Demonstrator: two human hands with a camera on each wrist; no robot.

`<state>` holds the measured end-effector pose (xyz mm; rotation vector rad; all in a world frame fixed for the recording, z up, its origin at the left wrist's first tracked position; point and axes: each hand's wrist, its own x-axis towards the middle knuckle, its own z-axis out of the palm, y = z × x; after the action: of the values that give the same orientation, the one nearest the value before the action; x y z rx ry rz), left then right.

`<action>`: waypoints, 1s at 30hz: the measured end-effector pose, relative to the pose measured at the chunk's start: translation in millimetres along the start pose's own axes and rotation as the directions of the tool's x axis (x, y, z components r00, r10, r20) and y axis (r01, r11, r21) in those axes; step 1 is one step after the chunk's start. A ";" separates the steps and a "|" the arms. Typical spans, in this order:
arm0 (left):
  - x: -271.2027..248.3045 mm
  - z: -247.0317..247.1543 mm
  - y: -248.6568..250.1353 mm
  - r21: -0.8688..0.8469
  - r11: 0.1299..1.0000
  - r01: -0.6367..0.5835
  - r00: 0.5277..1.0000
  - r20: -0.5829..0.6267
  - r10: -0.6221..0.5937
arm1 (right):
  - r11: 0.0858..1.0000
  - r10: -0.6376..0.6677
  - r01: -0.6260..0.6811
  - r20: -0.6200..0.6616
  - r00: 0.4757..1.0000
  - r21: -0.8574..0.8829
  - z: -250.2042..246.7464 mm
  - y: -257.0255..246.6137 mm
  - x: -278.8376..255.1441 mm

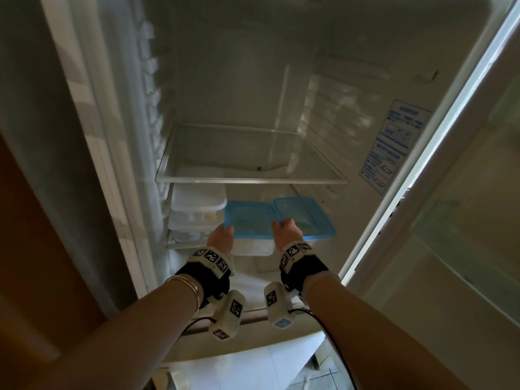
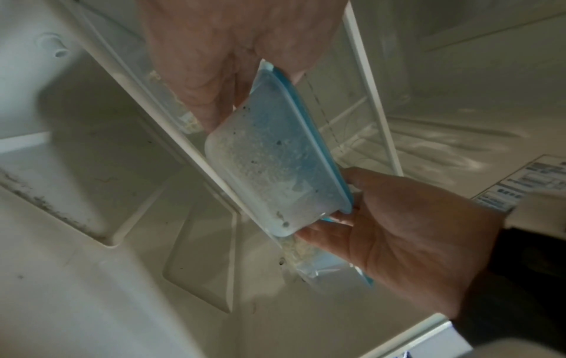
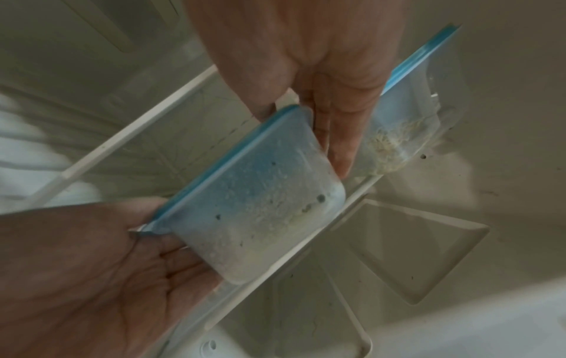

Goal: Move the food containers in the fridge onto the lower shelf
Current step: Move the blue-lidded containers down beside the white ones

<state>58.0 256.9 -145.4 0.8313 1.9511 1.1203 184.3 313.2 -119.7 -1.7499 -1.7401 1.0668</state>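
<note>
A clear food container with a blue lid (image 1: 249,225) is at the front of the lower shelf (image 1: 180,245), under the glass upper shelf (image 1: 253,180). My left hand (image 1: 225,231) grips its left end and my right hand (image 1: 282,226) its right end, thumbs on the lid and fingers beneath. The wrist views show its frosted underside (image 2: 275,164) (image 3: 260,193) over the shelf's white front rim, between the left hand (image 2: 214,72) (image 3: 107,266) and the right hand (image 2: 398,230) (image 3: 330,84). A second blue-lidded container (image 1: 306,218) (image 3: 413,109) sits just right of it.
Stacked white-lidded containers (image 1: 197,209) fill the lower shelf's left side. The upper glass shelf holds nothing. The fridge door (image 1: 422,192) stands open on the right, and a blue label (image 1: 394,144) is on the inner right wall.
</note>
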 end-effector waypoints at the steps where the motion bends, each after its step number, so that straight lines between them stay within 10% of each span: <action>1: 1.3 0.0 -0.5 -0.009 1.000 0.009 1.000 0.006 -0.009 | 0.999 -0.001 0.002 0.014 1.000 -0.032 0.5 -0.3 0.7; 17: 0.0 -8.6 -0.7 -0.027 1.000 -0.014 1.000 0.017 0.014 | 0.902 -0.159 0.228 0.207 0.965 -0.368 -18.4 9.5 -9.2; 30: -6.4 -8.8 -1.0 0.404 0.872 -0.275 0.957 0.029 0.288 | 0.841 -0.245 0.320 0.221 0.944 -0.436 -7.1 7.8 -3.1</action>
<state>53.8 247.6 -141.4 1.3650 2.1752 0.8968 195.0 310.9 -120.9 -1.6158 -2.4280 0.7069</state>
